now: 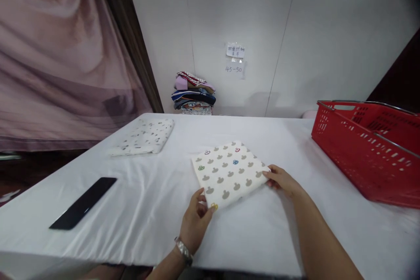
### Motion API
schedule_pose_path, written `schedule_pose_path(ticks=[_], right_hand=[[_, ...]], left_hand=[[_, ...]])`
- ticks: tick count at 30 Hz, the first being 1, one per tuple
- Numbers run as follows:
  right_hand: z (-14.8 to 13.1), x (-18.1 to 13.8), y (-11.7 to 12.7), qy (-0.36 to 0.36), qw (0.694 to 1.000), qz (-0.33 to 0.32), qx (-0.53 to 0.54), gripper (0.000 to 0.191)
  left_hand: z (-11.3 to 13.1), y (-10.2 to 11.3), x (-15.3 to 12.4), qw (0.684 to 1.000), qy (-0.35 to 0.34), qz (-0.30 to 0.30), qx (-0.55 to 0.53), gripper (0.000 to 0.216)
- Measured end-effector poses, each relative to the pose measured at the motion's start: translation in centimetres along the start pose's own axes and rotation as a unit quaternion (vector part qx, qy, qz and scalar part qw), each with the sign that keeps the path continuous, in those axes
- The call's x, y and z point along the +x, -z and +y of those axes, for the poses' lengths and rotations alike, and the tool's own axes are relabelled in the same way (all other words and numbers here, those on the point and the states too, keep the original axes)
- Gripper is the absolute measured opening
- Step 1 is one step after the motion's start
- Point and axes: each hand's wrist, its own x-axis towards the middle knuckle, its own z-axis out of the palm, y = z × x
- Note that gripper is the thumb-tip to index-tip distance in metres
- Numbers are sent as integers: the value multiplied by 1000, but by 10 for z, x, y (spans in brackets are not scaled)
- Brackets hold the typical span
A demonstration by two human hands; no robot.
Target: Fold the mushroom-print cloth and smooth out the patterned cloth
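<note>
A folded white cloth (pixel 229 170) printed with grey mushroom shapes and a few coloured ones lies in the middle of the white-covered table (pixel 157 210). My left hand (pixel 196 216), with a metal watch on its wrist, grips the near left corner between thumb and fingers. At the right corner, my right hand (pixel 279 179) pinches the fabric, thumb on top and fingers partly hidden beneath. The cloth sits at a slant, its near edge running between both hands.
Another folded white cloth (pixel 144 137) with small dark marks lies at the far left. A black flat board (pixel 84 203) rests at the near left. On the right stands a red plastic basket (pixel 357 153). Behind the table is a stack of folded fabrics (pixel 194 94) against the wall.
</note>
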Motion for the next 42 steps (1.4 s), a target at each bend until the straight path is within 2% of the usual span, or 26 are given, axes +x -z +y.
schedule_pose_path(ticks=[10, 13, 20, 23, 27, 29, 35, 39, 42], right_hand=[[-8, -9, -2, -7, 999, -34, -41, 34], [-8, -9, -3, -10, 999, -26, -39, 35], [-6, -7, 2, -14, 998, -20, -56, 36], [-7, -9, 4, -32, 996, -41, -71, 37], [-9, -10, 2, -52, 995, -27, -75, 40], [-8, -9, 1, -46, 996, -15, -71, 41], [-4, -2, -6, -7, 998, 39, -56, 40], [0, 6, -12, 4, 996, 83, -16, 37], [3, 12, -13, 7, 994, 107, -5, 41]], left_hand=[[5, -4, -4, 998, 7, -17, 54, 53], [6, -4, -3, 998, 9, -16, 61, 51], [3, 2, 2, 999, 4, -31, 21, 50], [1, 4, 2, 1000, -2, -30, -2, 50], [0, 8, 6, 999, 0, -39, -12, 48], [0, 11, 12, 999, 29, -28, -15, 48], [15, 18, 37, 980, 189, 1, -62, 66], [28, 16, 45, 958, 243, -3, -153, 71], [34, 15, 47, 938, 273, 1, -214, 73]])
